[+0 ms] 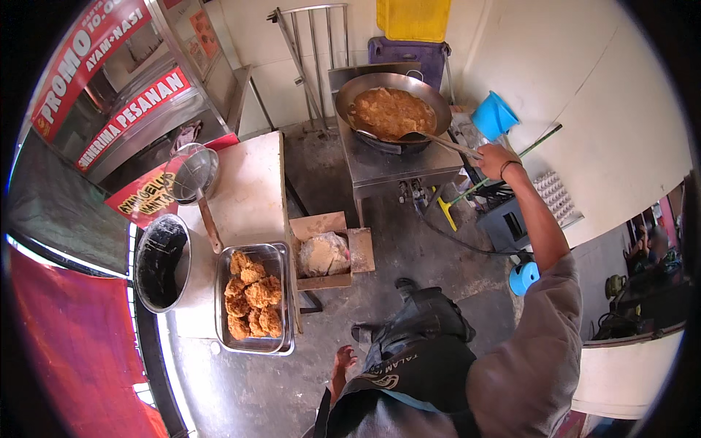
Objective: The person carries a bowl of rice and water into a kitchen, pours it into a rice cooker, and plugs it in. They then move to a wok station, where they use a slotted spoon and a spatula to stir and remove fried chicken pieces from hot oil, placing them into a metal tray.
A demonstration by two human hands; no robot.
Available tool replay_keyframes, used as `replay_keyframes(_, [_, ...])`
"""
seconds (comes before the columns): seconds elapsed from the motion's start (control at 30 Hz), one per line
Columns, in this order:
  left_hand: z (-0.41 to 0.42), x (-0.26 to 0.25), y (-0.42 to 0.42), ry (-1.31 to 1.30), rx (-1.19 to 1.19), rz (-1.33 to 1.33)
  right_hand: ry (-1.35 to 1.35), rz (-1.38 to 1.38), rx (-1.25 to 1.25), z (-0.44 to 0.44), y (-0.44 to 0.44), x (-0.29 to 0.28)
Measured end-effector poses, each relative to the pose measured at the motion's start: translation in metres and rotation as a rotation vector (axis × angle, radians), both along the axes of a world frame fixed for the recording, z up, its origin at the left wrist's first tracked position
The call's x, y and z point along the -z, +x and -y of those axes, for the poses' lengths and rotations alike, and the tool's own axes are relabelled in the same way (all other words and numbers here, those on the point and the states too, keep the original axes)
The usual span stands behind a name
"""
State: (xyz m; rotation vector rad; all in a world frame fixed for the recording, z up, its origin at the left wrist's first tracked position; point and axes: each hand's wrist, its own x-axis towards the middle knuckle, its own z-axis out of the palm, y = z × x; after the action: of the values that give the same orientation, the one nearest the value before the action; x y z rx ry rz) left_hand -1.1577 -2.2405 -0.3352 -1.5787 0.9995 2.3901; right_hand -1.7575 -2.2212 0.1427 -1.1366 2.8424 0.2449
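My right hand (494, 161) grips the wooden handle of a cooking spatula (450, 144), whose dark metal blade rests inside the near rim of a large wok (350, 90). Bubbling oil fills the wok, with battered pieces (391, 109) frying in it. Beneath stands a stainless steel stove stand (402, 165). Low by my body hangs my left hand (345, 357), its fingers loosely apart and holding nothing. Left of it, a metal tray (289, 339) with a wire rack bears several pieces of fried chicken (254, 295).
A wire strainer (193, 172) and a deep metal pot (162, 264) stand on the white table (254, 186). An opened cardboard box of flour (324, 254) sits on the floor. To the right are a blue bucket (494, 116), a green-handled floor squeegee (448, 212), egg trays (552, 197) and a hose (463, 243).
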Motion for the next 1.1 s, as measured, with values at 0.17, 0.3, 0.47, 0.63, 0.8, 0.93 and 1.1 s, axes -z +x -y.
replay_keyframes(0.17, [-0.027,0.095,0.014,-0.068,0.039,0.036,0.047,-0.034,-0.031,0.08,0.006,0.024])
replay_keyframes(0.3, [-0.04,0.086,0.02,-0.141,0.032,0.037,-0.043,0.022,0.12,0.129,0.011,0.095])
replay_keyframes(0.47, [-0.052,0.082,0.024,-0.484,0.136,-0.02,-0.124,0.0,0.237,0.18,-0.018,0.14])
replay_keyframes(0.63, [-0.068,0.08,0.015,-1.139,0.307,-0.107,-0.195,-0.024,0.23,0.218,-0.052,0.154])
replay_keyframes(0.8, [-0.075,0.062,-0.017,-1.171,0.436,0.085,-0.312,-0.008,0.329,0.231,-0.087,0.161])
replay_keyframes(0.93, [-0.09,0.073,-0.026,-1.303,0.688,0.121,-0.374,0.019,0.306,0.249,-0.106,0.176])
replay_keyframes(1.1, [-0.084,0.057,-0.047,-0.593,0.24,0.044,-0.326,0.098,0.474,0.245,-0.112,0.159])
